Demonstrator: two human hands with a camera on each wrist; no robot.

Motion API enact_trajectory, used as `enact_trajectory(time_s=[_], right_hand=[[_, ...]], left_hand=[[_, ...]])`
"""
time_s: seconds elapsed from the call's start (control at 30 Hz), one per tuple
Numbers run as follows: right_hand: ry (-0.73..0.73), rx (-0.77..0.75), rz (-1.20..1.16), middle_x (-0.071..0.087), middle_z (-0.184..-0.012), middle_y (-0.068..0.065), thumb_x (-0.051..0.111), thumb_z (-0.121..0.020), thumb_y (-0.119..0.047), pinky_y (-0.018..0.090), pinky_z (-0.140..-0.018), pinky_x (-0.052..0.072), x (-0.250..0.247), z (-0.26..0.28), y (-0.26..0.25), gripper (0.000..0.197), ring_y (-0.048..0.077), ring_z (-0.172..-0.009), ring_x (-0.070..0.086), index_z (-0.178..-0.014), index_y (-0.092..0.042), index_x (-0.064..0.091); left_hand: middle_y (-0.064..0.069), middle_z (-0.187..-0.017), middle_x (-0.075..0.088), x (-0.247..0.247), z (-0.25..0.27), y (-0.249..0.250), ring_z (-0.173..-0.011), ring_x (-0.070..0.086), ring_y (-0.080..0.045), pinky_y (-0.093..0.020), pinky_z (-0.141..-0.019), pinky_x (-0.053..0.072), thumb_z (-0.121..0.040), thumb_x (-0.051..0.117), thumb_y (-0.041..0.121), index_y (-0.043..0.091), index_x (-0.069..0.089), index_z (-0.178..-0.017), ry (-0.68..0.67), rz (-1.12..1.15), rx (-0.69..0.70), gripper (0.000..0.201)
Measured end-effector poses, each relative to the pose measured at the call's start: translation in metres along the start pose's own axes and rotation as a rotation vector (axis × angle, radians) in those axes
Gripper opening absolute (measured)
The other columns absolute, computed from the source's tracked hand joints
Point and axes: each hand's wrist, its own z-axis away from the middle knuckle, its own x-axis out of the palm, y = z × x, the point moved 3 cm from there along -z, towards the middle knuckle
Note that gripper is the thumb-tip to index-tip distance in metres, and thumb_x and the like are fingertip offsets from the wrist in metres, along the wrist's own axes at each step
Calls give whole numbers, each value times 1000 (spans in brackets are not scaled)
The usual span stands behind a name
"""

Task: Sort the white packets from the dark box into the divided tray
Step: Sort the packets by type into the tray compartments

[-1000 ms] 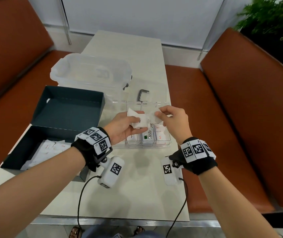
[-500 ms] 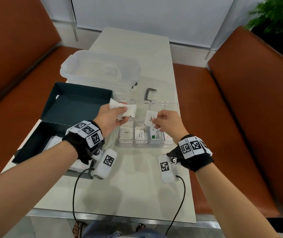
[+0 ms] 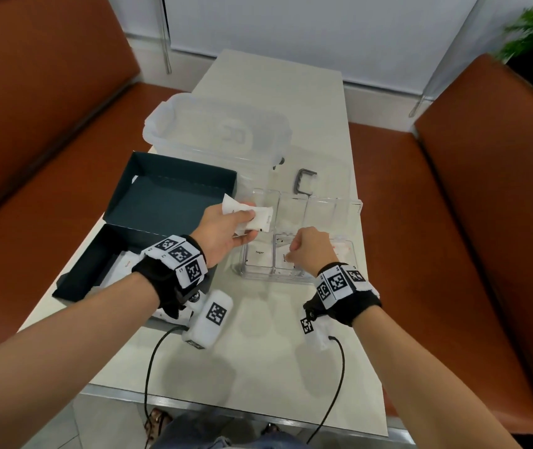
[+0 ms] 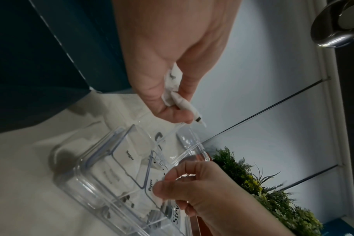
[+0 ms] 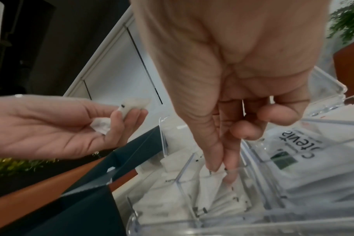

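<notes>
**Bare forearms, tagged wristbands and two hanging cameras**

Both arms are bare from the elbow down; no sleeves show. Each wrist wears a black fabric band. Over the left wristband (image 3: 174, 270) runs a row of white square blocks printed with black-and-white coded markers, and the right wristband (image 3: 344, 291) carries the same kind of row. Beneath the left wrist hangs a white, rounded camera pod (image 3: 208, 319) with one coded marker on its face, joined to the band by a dark bracket with a small metal screw. A similar white pod (image 3: 315, 330) hangs under the right wrist. From each pod a thin black cable (image 3: 148, 377) trails down past the table edge. Blue denim shows at the lap (image 3: 213, 440).
</notes>
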Motion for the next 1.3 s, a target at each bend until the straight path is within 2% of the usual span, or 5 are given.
enact_trajectory(time_s=[0.37, 0.6, 0.83, 1.03, 1.3], right_hand=[[-3, -178, 297, 67, -99, 12, 61, -88, -13, 34, -78, 48, 11, 12, -11, 13, 30, -98, 61, -99, -6, 65], [232, -188, -245, 66, -76, -1, 58, -93, -23, 14, -54, 41, -39, 25, -9, 14, 5, -59, 55, -92, -15, 69], [131, -155, -548, 68, -89, 5, 65, -89, -25, 11, -53, 46, -51, 39, -11, 23, 14, -70, 68, -111, -18, 61], [65, -23, -971, 71, -84, 11, 67, -87, -8, 28, -64, 59, -63, 50, 7, 19, 17, -63, 70, -104, -3, 58], [132, -33, -746, 70, -93, 4, 64, -89, -26, 28, -71, 53, -70, 52, 21, 20, 15, -75, 66, -108, -19, 64]], left_hand=[[-21, -113, 60, 8, 3, -2, -98, 60, -30, -26, -66, 59, -93, 56, -2, -2, 61, -115, -67, -40, -39, 23], [-24, -121, 60, 15, 2, -4, -105, 63, -34, -31, -70, 61, -91, 48, -10, -6, 59, -120, -78, -40, -37, 31], [-22, -119, 64, 41, 7, -8, -98, 68, -29, -33, -76, 61, -90, 59, -9, -2, 58, -122, -160, -76, 20, 34], [-20, -113, 68, 59, 12, -14, -91, 69, -24, -26, -71, 59, -85, 69, -1, 0, 61, -121, -183, -65, 44, 37], [-6, -84, 71, 59, 13, -15, -67, 68, -12, -22, -62, 56, -79, 76, 0, 8, 69, -99, -188, -369, 138, 23]])
